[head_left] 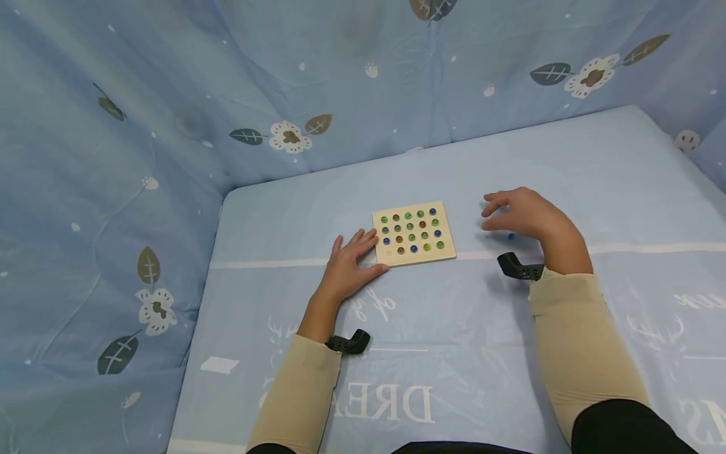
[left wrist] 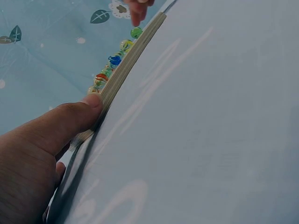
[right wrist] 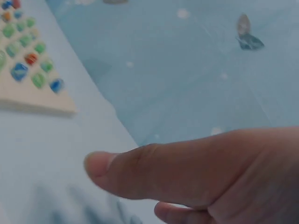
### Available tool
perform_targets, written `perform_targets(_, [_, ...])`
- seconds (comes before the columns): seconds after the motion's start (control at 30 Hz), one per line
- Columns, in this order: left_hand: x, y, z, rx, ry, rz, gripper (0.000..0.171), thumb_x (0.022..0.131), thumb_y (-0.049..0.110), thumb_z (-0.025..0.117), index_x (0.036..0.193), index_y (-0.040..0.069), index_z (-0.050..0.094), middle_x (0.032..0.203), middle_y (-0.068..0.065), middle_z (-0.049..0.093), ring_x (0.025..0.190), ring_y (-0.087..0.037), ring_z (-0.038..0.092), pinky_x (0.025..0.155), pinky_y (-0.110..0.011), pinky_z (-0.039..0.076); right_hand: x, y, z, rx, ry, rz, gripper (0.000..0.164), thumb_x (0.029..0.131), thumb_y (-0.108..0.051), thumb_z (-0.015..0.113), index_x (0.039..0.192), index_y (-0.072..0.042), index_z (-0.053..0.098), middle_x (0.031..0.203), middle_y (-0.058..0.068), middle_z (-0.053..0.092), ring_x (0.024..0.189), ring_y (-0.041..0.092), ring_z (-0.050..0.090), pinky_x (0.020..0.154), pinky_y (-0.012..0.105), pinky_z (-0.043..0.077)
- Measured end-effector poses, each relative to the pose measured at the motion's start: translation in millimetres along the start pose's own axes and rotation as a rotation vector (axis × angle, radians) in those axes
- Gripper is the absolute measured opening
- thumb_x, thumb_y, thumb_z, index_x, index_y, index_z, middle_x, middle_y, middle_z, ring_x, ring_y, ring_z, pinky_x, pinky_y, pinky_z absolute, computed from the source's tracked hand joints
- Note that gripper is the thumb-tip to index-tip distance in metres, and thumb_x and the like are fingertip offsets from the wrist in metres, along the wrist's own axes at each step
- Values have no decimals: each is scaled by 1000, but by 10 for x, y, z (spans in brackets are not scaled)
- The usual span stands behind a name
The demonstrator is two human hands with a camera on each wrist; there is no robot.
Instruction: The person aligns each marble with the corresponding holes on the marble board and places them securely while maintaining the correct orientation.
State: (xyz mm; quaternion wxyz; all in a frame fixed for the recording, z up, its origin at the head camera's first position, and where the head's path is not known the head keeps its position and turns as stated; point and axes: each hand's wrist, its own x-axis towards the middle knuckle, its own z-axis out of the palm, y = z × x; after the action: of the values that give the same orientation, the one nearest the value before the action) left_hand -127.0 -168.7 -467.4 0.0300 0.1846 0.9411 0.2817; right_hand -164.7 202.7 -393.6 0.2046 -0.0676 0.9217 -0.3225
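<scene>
A square-cornered wooden board (head_left: 381,257) lies flat on the bed-like surface, with rows of green, blue, orange-brown and yellowish glass marbles seated on it. My left hand (head_left: 348,268) rests at the board's left side, fingers spread and touching that edge. Its thumb (left wrist: 88,105) presses on the near-left corner. To the right of the board, my right hand (head_left: 524,214) hovers over the cloth, fingers loosely bent and apart, with nothing seen between them. Just below its fingers lies a loose blue marble (head_left: 511,236). In the right wrist view, the thumb (right wrist: 126,172) hides most of the other fingers.
Pale blue printed cloth (head_left: 454,353) covers the flat surface. Hanging cloth walls (head_left: 351,63) with leaf and flower prints enclose the back and left. A small white strip (head_left: 219,365) lies at the front left. Black wrist cameras (head_left: 518,267) sit on both wrists.
</scene>
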Motion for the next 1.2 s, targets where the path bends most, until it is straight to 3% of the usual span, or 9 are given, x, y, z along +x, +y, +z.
perform_targets(0.4, [-9,9,-10,-2,11,-1,74,83,48,76,146,19,50,154,9,41,148,-16,30,124,-49,4,-113,383,-174,78,-81,16,42,83,-29,79,117,-5,70,159,14,33,146,45,20,110,65,24])
perform_targets(0.7, [-13,8,0,1,16,7,74,83,48,76,146,19,50,154,9,41,148,-16,30,124,-50,4,-127,433,-184,103,-113,21,34,82,-21,79,110,-3,72,161,13,27,151,41,5,115,67,12])
perform_targets(1.2, [2,14,13,6,5,-4,74,83,49,75,146,19,50,154,9,41,148,-16,29,124,-50,4,-102,428,-147,35,-91,10,29,82,-20,78,107,-4,75,160,15,28,150,42,8,116,66,13])
